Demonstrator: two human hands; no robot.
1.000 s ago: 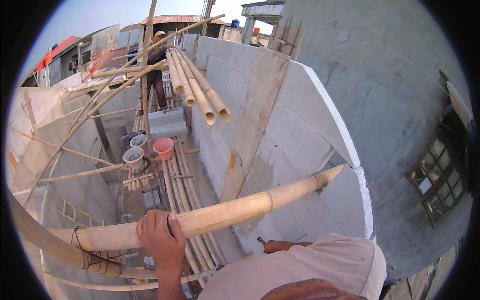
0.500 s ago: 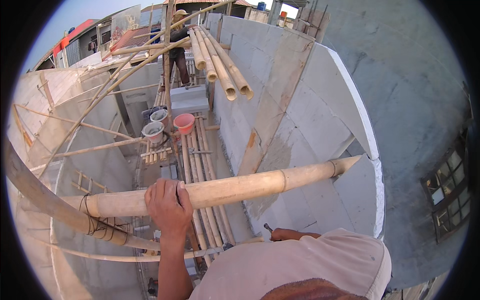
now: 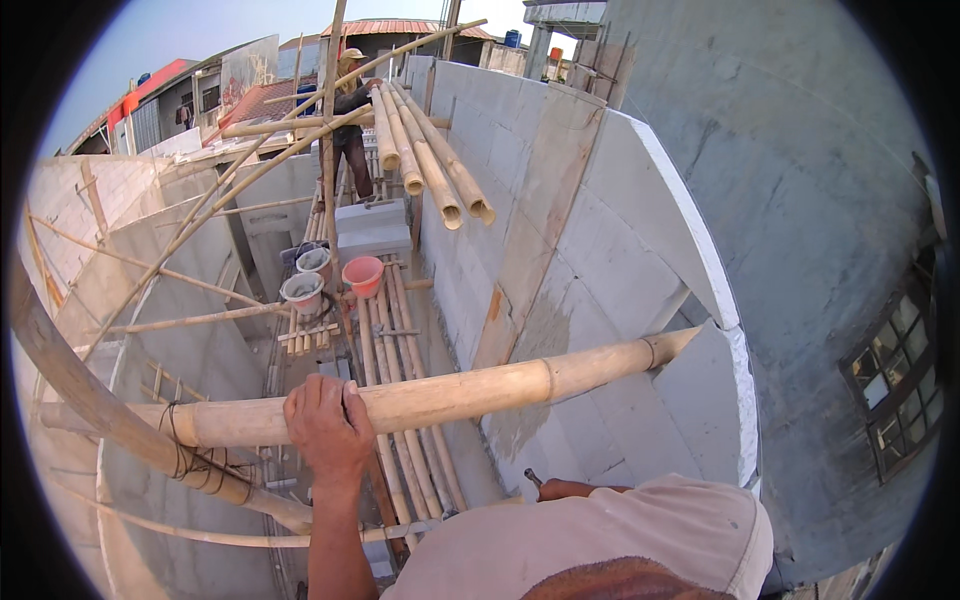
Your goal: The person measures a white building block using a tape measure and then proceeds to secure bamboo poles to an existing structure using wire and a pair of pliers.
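Note:
My left hand (image 3: 328,420) is closed over the top of a thick bamboo pole (image 3: 460,392) that runs crosswise in front of me. Dark wire ties the pole's left part to a slanting bamboo pole (image 3: 110,408), while its right end meets a gap in the grey block wall (image 3: 610,265). Lower right, beside my shirt, my right hand (image 3: 563,489) is closed round a small tool (image 3: 533,478). Only the tool's dark, metal-looking end sticks out; its kind cannot be made out.
Below lies a walkway of bamboo poles (image 3: 412,440), with a red bucket (image 3: 363,276), grey-filled buckets (image 3: 303,291) and pale blocks (image 3: 372,228). Several loose bamboo poles (image 3: 430,165) jut toward me near another person (image 3: 352,140). A barred window (image 3: 893,375) is at far right.
The view has tilted up a little, so the far poles and buckets sit lower in it. My left hand stays on the bamboo pole and my right hand keeps the tool.

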